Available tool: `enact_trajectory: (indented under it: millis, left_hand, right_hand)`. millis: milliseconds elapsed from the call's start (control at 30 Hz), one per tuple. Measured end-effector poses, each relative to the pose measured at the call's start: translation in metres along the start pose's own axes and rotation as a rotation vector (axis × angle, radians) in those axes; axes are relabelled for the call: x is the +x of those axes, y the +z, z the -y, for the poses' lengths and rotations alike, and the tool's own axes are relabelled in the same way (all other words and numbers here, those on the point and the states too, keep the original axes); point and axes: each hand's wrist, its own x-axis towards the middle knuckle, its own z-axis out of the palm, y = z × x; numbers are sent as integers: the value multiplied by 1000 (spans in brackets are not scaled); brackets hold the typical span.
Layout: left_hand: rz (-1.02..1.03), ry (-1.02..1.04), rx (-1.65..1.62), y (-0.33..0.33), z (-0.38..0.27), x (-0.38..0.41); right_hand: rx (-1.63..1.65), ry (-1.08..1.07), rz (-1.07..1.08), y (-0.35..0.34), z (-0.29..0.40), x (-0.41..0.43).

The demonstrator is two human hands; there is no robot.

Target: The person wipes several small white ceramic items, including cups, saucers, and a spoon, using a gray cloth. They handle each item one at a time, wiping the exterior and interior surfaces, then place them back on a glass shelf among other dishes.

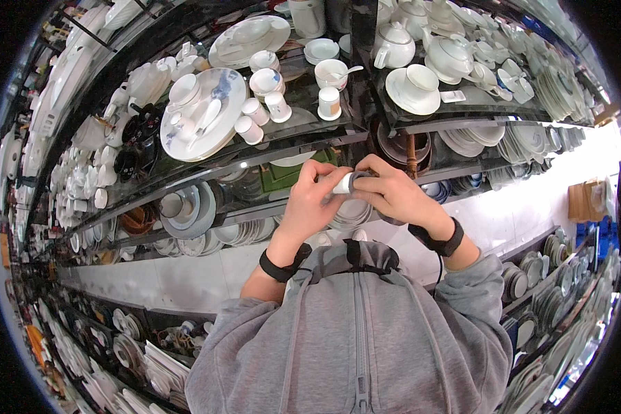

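Note:
My left hand grips a small white ceramic piece, perhaps a shaker like those on the shelf. My right hand presses a grey cloth against the piece's right end; fingers cover much of both. Ahead, on the shelf, several white shakers stand beside a large oval plate with blue decoration. That plate carries a cup and a white spoon. One shaker with a tan label stands apart, below a bowl that holds a spoon.
A dark shelf edge runs just beyond my hands. To the right are teapots and a cup on a saucer. Stacked plates fill lower shelves. Behind me, past the pale floor, more crockery racks stand. A cardboard box sits far right.

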Motion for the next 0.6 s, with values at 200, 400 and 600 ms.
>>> enact_trajectory:
  millis: [200,400,600]
  left_hand:
    - [-31,31,-1,-9,-5,7]
    - [26,-46,65,-11,-3,3]
    - [80,16,118,-6,2,-3]
  right_hand:
    - [116,6,-338,20,3,-1]
    - [-348,-18,-145,10,22,-1]
    - [-100,81,141,-2,13,-4]
